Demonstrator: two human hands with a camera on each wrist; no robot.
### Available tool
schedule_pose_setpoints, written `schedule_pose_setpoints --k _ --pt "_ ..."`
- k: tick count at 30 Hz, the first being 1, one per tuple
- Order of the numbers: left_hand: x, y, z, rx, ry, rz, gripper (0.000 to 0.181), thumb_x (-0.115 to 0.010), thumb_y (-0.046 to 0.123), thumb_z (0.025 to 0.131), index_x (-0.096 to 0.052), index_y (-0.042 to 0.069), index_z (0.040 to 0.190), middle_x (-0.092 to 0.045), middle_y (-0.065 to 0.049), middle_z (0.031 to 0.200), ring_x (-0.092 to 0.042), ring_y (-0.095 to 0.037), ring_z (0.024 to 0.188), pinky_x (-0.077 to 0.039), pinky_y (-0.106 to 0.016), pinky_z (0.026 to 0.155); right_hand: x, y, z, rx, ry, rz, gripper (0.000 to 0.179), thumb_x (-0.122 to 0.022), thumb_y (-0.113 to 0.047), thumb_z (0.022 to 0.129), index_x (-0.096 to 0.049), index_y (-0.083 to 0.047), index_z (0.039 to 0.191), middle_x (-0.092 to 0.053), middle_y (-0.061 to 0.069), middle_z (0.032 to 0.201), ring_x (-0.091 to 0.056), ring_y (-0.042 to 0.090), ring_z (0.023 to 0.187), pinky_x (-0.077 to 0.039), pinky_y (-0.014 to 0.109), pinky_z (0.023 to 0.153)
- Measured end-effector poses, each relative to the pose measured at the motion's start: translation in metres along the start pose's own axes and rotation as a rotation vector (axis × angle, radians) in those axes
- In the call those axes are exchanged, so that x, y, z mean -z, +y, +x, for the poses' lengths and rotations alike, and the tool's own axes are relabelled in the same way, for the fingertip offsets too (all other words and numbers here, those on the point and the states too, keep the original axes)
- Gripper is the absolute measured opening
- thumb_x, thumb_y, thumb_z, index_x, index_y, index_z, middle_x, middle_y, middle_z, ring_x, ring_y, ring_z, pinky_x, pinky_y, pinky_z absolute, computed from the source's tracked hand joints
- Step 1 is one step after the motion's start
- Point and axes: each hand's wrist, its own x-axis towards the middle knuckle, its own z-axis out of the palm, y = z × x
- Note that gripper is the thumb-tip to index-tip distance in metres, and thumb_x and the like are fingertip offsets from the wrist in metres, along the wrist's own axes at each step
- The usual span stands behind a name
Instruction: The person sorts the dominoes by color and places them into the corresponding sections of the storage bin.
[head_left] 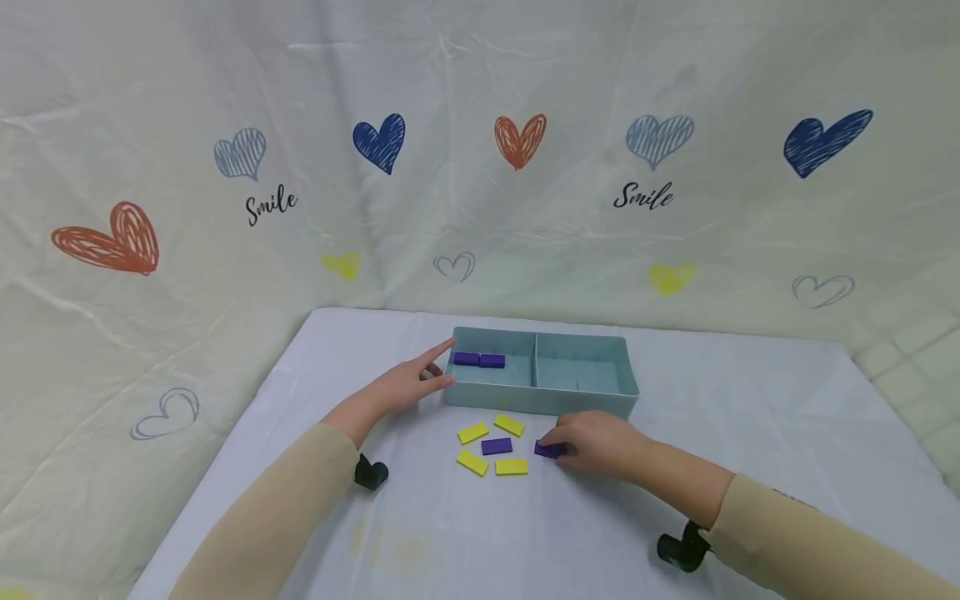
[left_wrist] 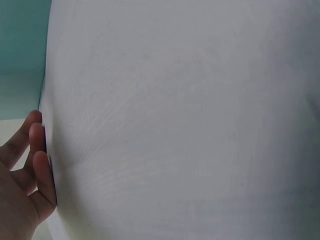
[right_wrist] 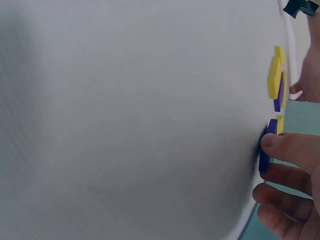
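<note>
My right hand (head_left: pixel 602 443) pinches a purple block (head_left: pixel 547 450) between thumb and fingers, low over the white cloth in front of a pale teal tray (head_left: pixel 517 398). In the right wrist view, the thumb presses the face of this purple block (right_wrist: pixel 264 159). My left hand (head_left: pixel 402 386) rests at the tray's left end, its index finger stretched to the rim and its thumb at the near left corner. Two purple blocks (head_left: pixel 478 360) lie end to end in the tray's left compartment. Another purple block (head_left: pixel 497 447) lies on the cloth among several yellow blocks (head_left: pixel 512 467).
A divider (head_left: pixel 535 360) splits the tray, and its right compartment (head_left: pixel 581 367) shows a bare floor. The white-covered table (head_left: pixel 450 542) ends at a hanging cloth (head_left: pixel 570 67) printed with hearts. Black devices (head_left: pixel 682 548) sit at both wrists.
</note>
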Motion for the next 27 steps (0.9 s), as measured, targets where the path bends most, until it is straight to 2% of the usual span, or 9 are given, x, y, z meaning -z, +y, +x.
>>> schedule_pose_setpoints --k 8,13,15,20,27 --pt "0.0 -0.002 0.001 -0.009 -0.005 0.0 0.072 -0.053 0.065 0.092 -0.011 0.061 0.15 -0.057 -0.004 0.132 -0.058 -0.024 0.11 -0.049 -0.049 0.093 0.018 0.005 -0.006 0.031 0.048 0.031 0.031 -0.081 -0.016 0.083 -0.077 -0.019 0.114 -0.068 -0.008 0.092 -0.06 0.01 0.08 -0.052 0.028 0.072" --pt "0.001 -0.001 0.001 -0.009 -0.005 0.002 0.071 -0.054 0.062 0.094 -0.011 0.06 0.151 -0.056 -0.004 0.132 -0.058 -0.025 0.11 -0.049 -0.049 0.093 0.033 0.007 -0.007 0.005 0.038 0.044 0.03 -0.078 -0.016 0.085 -0.076 -0.021 0.115 -0.067 -0.01 0.096 -0.062 0.012 0.086 -0.052 0.026 0.072" --pt "0.001 -0.001 0.0 -0.008 -0.004 0.002 0.072 -0.054 0.062 0.094 -0.011 0.059 0.151 -0.057 -0.005 0.132 -0.058 -0.025 0.11 -0.049 -0.049 0.093 0.04 0.009 -0.006 -0.006 0.04 0.047 0.03 -0.078 -0.016 0.086 -0.076 -0.021 0.116 -0.066 -0.01 0.094 -0.061 0.011 0.083 -0.051 0.024 0.07" --pt "0.001 -0.001 0.001 -0.019 -0.008 0.0 0.072 -0.053 0.061 0.094 -0.011 0.057 0.152 -0.057 -0.004 0.132 -0.058 -0.024 0.109 -0.049 -0.048 0.091 0.058 0.014 -0.001 0.002 0.086 0.036 0.032 -0.078 -0.017 0.087 -0.075 -0.02 0.118 -0.065 -0.011 0.094 -0.058 0.007 0.08 -0.05 0.022 0.067" --pt "0.001 0.0 0.0 -0.025 -0.003 0.0 0.072 -0.054 0.062 0.094 -0.012 0.058 0.152 -0.057 -0.004 0.131 -0.058 -0.025 0.11 -0.049 -0.048 0.092 0.078 0.017 0.016 0.043 0.136 0.028 0.03 -0.077 -0.015 0.087 -0.076 -0.018 0.118 -0.068 -0.008 0.096 -0.064 0.013 0.085 -0.054 0.029 0.074"
